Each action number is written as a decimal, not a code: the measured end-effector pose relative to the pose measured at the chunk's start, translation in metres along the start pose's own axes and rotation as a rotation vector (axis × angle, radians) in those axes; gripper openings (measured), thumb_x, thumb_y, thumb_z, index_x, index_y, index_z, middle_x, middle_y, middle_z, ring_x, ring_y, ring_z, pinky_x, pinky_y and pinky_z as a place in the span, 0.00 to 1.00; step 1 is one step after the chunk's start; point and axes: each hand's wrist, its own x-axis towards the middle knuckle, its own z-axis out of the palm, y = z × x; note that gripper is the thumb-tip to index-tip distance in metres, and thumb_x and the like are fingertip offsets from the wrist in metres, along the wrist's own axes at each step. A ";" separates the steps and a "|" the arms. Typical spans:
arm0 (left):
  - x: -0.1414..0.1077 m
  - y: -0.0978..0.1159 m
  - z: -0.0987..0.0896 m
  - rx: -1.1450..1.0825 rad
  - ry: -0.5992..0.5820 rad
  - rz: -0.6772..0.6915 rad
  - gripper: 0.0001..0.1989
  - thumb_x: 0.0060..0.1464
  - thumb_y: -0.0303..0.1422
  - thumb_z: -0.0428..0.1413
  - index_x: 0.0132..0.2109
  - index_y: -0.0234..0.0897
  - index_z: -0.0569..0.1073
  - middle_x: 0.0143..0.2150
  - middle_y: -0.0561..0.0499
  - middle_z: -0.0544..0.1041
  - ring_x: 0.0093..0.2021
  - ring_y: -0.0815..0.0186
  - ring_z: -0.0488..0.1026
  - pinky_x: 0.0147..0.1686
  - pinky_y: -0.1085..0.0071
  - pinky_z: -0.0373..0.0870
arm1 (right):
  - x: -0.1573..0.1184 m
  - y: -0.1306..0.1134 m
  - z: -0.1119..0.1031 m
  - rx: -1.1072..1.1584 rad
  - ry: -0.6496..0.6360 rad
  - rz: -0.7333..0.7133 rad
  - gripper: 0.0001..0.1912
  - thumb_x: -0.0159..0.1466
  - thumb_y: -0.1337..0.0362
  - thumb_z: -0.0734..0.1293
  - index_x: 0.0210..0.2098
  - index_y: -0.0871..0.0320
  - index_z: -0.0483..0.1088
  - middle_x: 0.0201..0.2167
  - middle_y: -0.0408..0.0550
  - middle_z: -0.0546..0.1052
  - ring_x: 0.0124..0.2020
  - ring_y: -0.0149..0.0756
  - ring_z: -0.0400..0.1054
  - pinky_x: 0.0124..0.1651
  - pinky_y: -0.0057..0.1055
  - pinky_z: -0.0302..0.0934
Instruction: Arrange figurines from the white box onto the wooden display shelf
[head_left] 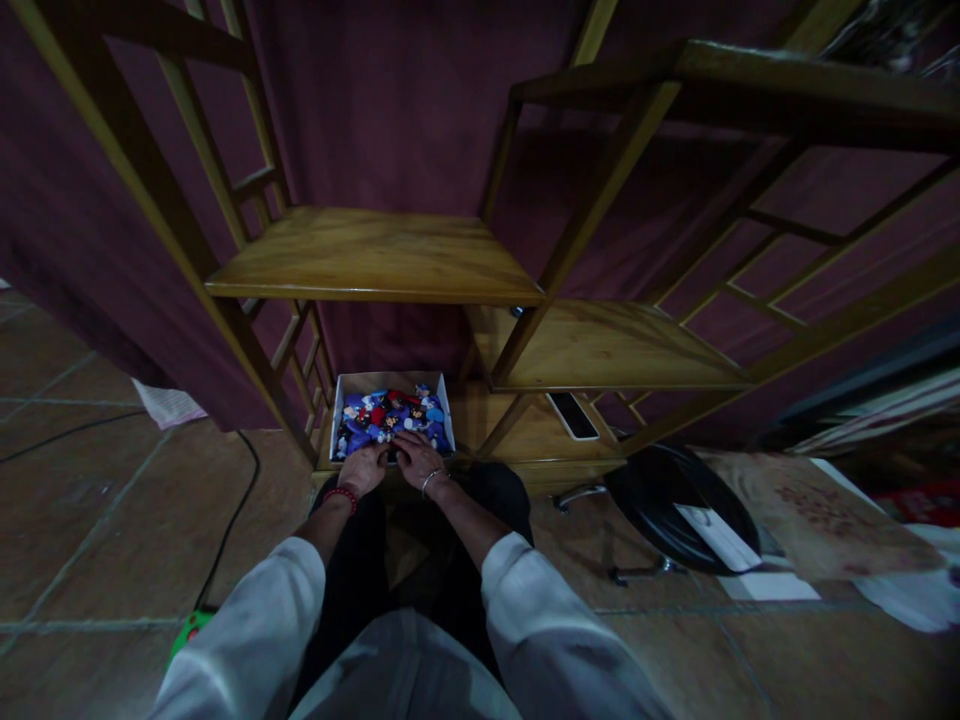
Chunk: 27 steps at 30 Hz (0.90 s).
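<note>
Grip first: L hand (pixel 363 468) and R hand (pixel 418 459) meet at the near side of the box (pixel 386 381), L fingers bent, R fingers a bit spread over the contents; can't tell if either pinches a pc. (blur + poor light, no help). L wrist has a red bead bracelet (pixel 343 494), R wrist a thin, shiny bangle (pixel 429 484).

The small figures (pixel 397 408) lie in the box, jumbled, mostly blue/purple w/ red, white & black bits; rounded, lumpy, smooth-looking, prob. plastic or rubber. Main risk: pushing down or scooping hard could pop one over the low near wall, b/c the heap sits close to the rim. The box is thin-walled & pale, prob. cardboard, so a wrist leaning on it could bend it; it's also near the lower shelf (pixel 469 420) edge, so a tug toward the body could tip it.

R of the box, same shelf: a flat, dark-faced slab w/ white edging (pixel 574 416). Farther R, on the floor: a stool (pixel 645 500), round black seat, glossy. Above the box, a smooth, grained wood shelf (pixel 375 255); behind it, a soft maroon curtain (pixel 390 110).
</note>
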 end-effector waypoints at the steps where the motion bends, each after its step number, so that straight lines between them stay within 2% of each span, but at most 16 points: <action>1: 0.000 0.000 0.000 0.004 -0.003 0.003 0.17 0.54 0.31 0.42 0.48 0.42 0.68 0.45 0.48 0.73 0.43 0.64 0.70 0.43 0.70 0.63 | 0.000 0.001 0.001 -0.009 -0.002 -0.002 0.19 0.57 0.68 0.57 0.47 0.58 0.66 0.51 0.46 0.66 0.55 0.33 0.52 0.57 0.34 0.47; 9: 0.001 -0.002 0.002 0.034 -0.032 -0.002 0.17 0.55 0.33 0.41 0.47 0.42 0.69 0.44 0.49 0.73 0.43 0.66 0.69 0.44 0.73 0.62 | -0.008 0.001 0.006 -0.048 0.054 0.003 0.14 0.58 0.66 0.57 0.41 0.58 0.71 0.50 0.47 0.67 0.53 0.33 0.52 0.56 0.31 0.48; 13: 0.000 -0.002 0.001 0.011 -0.022 -0.001 0.18 0.54 0.33 0.41 0.50 0.42 0.67 0.46 0.48 0.72 0.44 0.66 0.69 0.45 0.72 0.61 | -0.007 0.003 0.008 -0.040 0.093 0.020 0.13 0.58 0.67 0.58 0.38 0.58 0.72 0.46 0.46 0.70 0.50 0.33 0.57 0.55 0.32 0.49; 21: 0.002 -0.005 0.002 -0.002 -0.057 -0.005 0.21 0.54 0.30 0.41 0.54 0.41 0.63 0.48 0.49 0.71 0.47 0.67 0.67 0.49 0.72 0.59 | 0.006 0.011 0.009 0.058 0.058 0.210 0.11 0.56 0.70 0.60 0.33 0.56 0.73 0.41 0.43 0.74 0.44 0.30 0.65 0.53 0.29 0.53; 27: 0.003 -0.007 0.005 -0.017 -0.051 0.004 0.20 0.54 0.30 0.41 0.54 0.42 0.64 0.48 0.49 0.71 0.46 0.67 0.67 0.49 0.73 0.59 | 0.007 0.013 0.006 0.157 0.063 0.365 0.14 0.57 0.70 0.58 0.37 0.53 0.72 0.44 0.40 0.72 0.45 0.29 0.65 0.49 0.25 0.58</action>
